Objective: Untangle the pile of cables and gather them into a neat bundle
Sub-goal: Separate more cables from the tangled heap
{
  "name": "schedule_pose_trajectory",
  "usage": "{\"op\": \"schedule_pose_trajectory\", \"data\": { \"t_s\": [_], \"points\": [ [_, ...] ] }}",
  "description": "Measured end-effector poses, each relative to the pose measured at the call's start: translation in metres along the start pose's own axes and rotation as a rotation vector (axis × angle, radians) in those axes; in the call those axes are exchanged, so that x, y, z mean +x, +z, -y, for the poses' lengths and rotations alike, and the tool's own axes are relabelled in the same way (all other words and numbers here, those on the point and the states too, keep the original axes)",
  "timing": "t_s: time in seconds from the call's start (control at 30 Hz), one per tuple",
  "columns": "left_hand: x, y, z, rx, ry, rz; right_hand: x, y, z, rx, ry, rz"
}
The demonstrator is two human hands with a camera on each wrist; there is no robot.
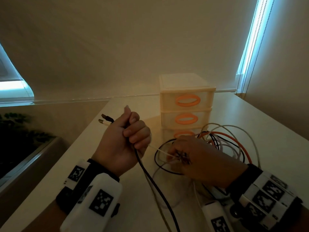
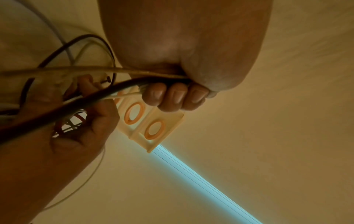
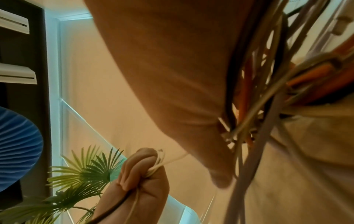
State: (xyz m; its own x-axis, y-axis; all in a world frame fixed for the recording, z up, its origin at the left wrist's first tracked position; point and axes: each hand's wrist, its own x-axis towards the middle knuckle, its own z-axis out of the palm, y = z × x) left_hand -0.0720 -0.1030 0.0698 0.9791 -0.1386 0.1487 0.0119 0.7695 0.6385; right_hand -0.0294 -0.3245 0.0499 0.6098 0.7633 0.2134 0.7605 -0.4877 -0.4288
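I observe a white table (image 1: 250,118) set against a cream wall (image 1: 117,39) under warm, dim lighting. A small cream drawer unit (image 1: 187,104) with three drawers and orange oval handles (image 1: 187,99) stands on the table near the wall. Roller blinds cover the windows; cold blue daylight shows along the blind edge at the right (image 1: 252,36) and in a gap at the left (image 1: 11,86), where bead chains hang. From the right wrist view I note a green palm-like plant (image 3: 82,171), a blue pleated object (image 3: 17,148) and a dark shelf unit (image 3: 23,45).
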Motion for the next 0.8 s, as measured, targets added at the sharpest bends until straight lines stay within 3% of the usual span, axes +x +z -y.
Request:
{"op": "schedule_pose_trajectory", "data": {
  "t_s": [0.1,0.37,0.53,0.63,0.7,0.8],
  "points": [
    [-0.002,0.002,-0.003,0.041,-0.002,0.018,-0.002,-0.004,-0.005,-0.062,0.109,0.079],
    [-0.014,-0.013,-0.061,-0.129,0.158,0.214,-0.004,-0.023,-0.011,-0.081,0.226,-0.016],
    [-0.016,-0.015,-0.069,-0.129,0.209,0.246,-0.006,-0.027,-0.006,-0.165,0.173,-0.042],
    [-0.011,-0.012,-0.054,-0.039,0.189,0.192,-0.008,-0.024,-0.005,0.042,0.080,-0.142],
    [-0.008,-0.006,-0.041,-0.004,0.174,0.163,-0.006,-0.021,-0.006,0.048,0.015,-0.225],
    [-0.007,0.001,-0.028,0.034,0.180,0.134,-0.003,-0.013,-0.005,-0.023,0.041,-0.096]
  ]
}}
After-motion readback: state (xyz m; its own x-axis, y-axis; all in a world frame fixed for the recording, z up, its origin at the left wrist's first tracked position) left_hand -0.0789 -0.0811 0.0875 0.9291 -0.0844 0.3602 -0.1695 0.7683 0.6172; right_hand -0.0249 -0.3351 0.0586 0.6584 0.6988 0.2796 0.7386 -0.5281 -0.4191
